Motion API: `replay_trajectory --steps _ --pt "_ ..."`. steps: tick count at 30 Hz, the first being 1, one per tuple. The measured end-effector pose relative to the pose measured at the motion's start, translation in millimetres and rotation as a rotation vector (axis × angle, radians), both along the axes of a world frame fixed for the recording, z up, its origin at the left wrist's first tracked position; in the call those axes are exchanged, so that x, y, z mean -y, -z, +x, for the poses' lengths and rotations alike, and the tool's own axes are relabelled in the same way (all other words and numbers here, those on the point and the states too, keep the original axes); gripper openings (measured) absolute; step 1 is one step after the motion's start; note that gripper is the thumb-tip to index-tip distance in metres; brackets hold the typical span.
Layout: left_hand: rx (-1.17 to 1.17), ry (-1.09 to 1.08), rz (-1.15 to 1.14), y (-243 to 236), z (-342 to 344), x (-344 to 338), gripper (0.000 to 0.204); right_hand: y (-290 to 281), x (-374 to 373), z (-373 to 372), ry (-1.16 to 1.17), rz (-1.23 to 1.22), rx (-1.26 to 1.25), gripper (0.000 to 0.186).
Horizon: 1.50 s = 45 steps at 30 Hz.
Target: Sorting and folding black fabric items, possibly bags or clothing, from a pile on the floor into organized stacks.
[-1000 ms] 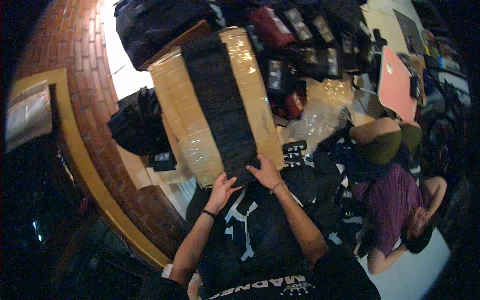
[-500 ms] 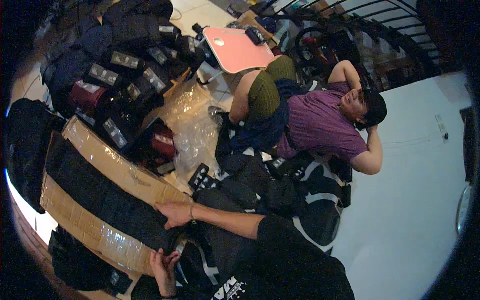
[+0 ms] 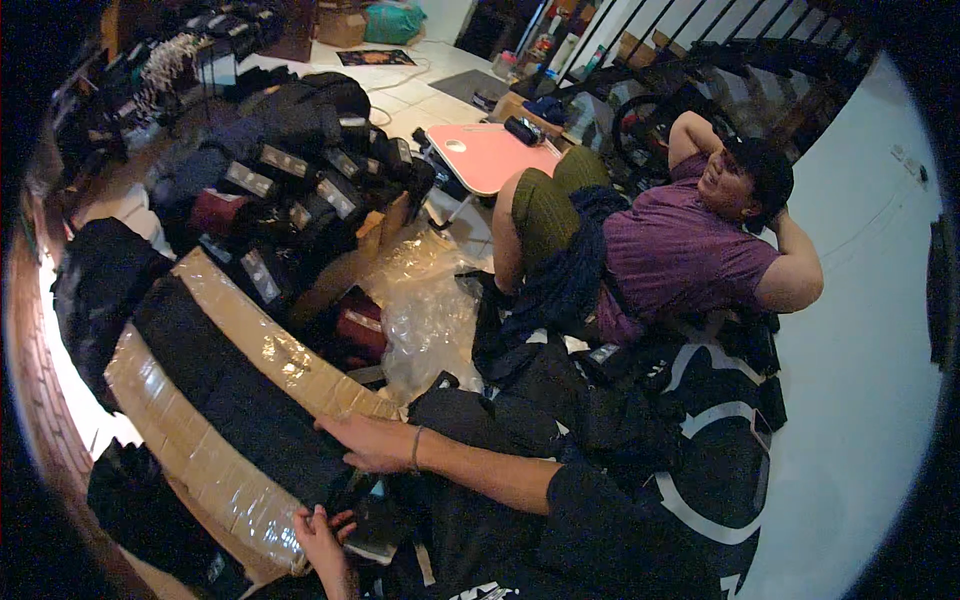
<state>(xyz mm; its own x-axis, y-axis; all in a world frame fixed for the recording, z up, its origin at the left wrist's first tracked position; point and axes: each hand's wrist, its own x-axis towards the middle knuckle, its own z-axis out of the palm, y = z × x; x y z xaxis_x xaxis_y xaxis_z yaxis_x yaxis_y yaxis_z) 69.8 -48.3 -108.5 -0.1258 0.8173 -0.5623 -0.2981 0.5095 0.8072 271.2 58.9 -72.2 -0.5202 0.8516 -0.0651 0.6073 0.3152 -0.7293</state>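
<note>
Pressed right hand (image 3: 368, 440) flat, fingers together, on a tape-wrapped cardboard box (image 3: 190, 400) bearing a long black garment (image 3: 235, 395); gripped its near edge with left hand (image 3: 320, 530).

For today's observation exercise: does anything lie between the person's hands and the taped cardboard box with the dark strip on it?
Nothing visible does. The right hand rests flat on the box at the near end of the dark strip. The left hand touches the box's near corner, beside a small dark item.
</note>
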Motion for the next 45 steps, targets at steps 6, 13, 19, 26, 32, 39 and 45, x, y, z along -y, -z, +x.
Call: replay_trajectory --steps 6,13,19,26,32,39,45 --pt "0.010 0.052 0.059 11 -6 -2 0.026 -1 -8 -27 -0.149 0.008 0.158 0.028" --pt "0.001 -0.032 0.178 8 1 -1 0.040 -8 7 -17 -0.311 0.096 0.194 0.023" --pt "-0.165 -0.049 0.157 -10 -20 17 0.035 -26 -1 -48 -0.474 0.036 0.272 0.022" --pt "-0.260 0.065 0.083 5 -15 24 0.036 -15 -5 -29 -0.605 -0.011 0.288 0.022" --pt "-0.593 0.305 -0.067 -15 -34 -9 0.033 -2 -10 -20 -0.547 -0.049 0.326 0.025" --pt "-1.276 0.136 0.172 -38 -96 -183 0.042 -2 -10 -16 -0.517 -0.007 0.440 0.027" --pt "-1.137 -0.132 0.080 -10 -157 -303 0.053 -14 -3 -35 -0.529 -0.014 0.512 0.029"
